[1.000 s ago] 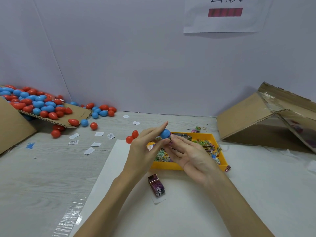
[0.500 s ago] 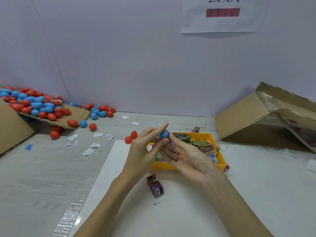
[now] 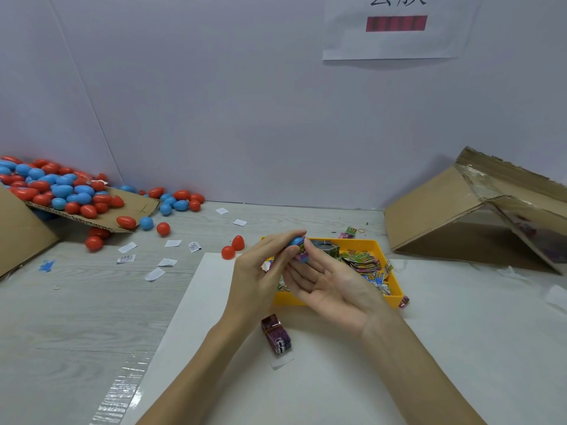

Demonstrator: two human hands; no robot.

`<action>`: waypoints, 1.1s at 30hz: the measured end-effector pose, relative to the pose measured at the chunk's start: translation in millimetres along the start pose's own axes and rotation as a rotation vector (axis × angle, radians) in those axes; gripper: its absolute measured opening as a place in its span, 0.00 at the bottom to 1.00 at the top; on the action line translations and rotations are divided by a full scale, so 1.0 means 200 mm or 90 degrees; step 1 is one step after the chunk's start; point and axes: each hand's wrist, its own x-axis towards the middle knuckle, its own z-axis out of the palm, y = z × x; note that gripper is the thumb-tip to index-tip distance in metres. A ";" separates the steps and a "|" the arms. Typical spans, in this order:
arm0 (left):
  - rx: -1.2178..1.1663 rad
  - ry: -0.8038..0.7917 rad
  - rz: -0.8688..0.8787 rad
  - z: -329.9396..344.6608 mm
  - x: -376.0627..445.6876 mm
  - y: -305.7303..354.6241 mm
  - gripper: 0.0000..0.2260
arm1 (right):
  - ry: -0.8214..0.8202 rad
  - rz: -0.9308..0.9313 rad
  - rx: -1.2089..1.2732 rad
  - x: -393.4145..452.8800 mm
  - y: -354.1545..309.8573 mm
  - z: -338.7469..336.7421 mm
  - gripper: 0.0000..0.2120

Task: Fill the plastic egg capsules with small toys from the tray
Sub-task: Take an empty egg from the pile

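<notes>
Nearest to the camera, a small purple packet (image 3: 276,334) bound with a rubber band lies on the white sheet (image 3: 337,378) that covers this part of the desk (image 3: 76,317). Above it both forearms come together over the front of the yellow tray (image 3: 394,294). The left hand (image 3: 260,271) grips a blue egg capsule (image 3: 297,241) between the thumb and the fingers; only a small blue part shows. A colourful little toy packet (image 3: 302,253) sits pressed against the capsule. The right hand (image 3: 331,283) is turned palm up, its fingers mostly straight and relaxed, and their tips reach to the capsule and the packet; I cannot tell if they pinch anything. The tray, on the white sheet behind the hands, holds many small toy packets (image 3: 362,265).

Just left of the tray, two red capsule halves (image 3: 233,247) stand on the desk. Small white paper slips (image 3: 153,259) lie scattered further left. At the far left, a pile of red and blue egg capsules (image 3: 58,191) rests on a flattened cardboard flap (image 3: 135,207), and some have rolled onto the desk. At the far right lies a tipped cardboard box (image 3: 460,216). On the back wall hangs a paper sign (image 3: 395,26).
</notes>
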 end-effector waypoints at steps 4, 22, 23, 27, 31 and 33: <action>-0.012 0.013 -0.008 0.00 0.00 0.02 0.12 | 0.012 -0.006 0.012 0.00 0.00 0.01 0.16; 0.202 -0.067 0.124 -0.06 0.02 0.02 0.21 | 0.223 -0.358 -0.588 0.03 0.09 -0.02 0.14; 0.216 -0.054 0.134 -0.05 0.01 0.02 0.21 | 0.237 -0.368 -0.577 0.03 0.09 -0.02 0.13; 0.275 0.002 0.171 -0.01 0.00 0.03 0.20 | 0.289 -0.399 -0.565 0.05 0.11 -0.02 0.15; 0.285 0.007 0.194 -0.02 0.00 0.03 0.19 | 0.292 -0.417 -0.576 0.05 0.11 -0.02 0.11; 0.290 0.008 0.202 -0.01 -0.01 0.03 0.20 | 0.285 -0.424 -0.592 0.05 0.11 -0.03 0.11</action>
